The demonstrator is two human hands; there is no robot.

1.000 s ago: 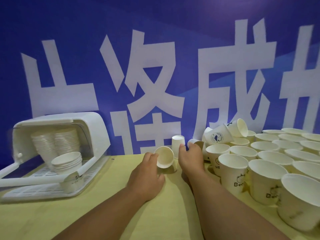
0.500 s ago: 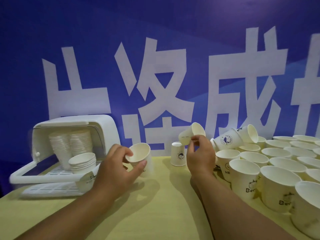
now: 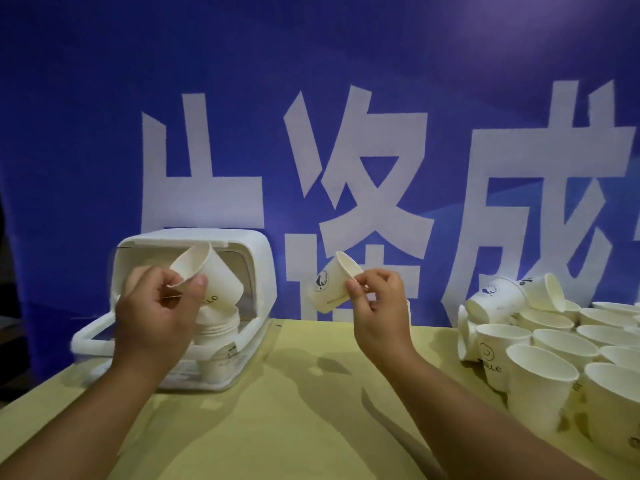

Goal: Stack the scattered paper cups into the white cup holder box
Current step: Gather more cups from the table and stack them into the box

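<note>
A pale yellow table (image 3: 294, 427) fills the lower part of the view. Behind its far edge stands a blue banner (image 3: 104, 116) printed with large white characters (image 3: 360, 174). The banner looks darker toward the top.

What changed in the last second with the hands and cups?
Each hand picked a cup off the table. The left hand carried its cup left to the white box; the right hand raised its small cup. The loose cups at right and the box stayed put.
</note>
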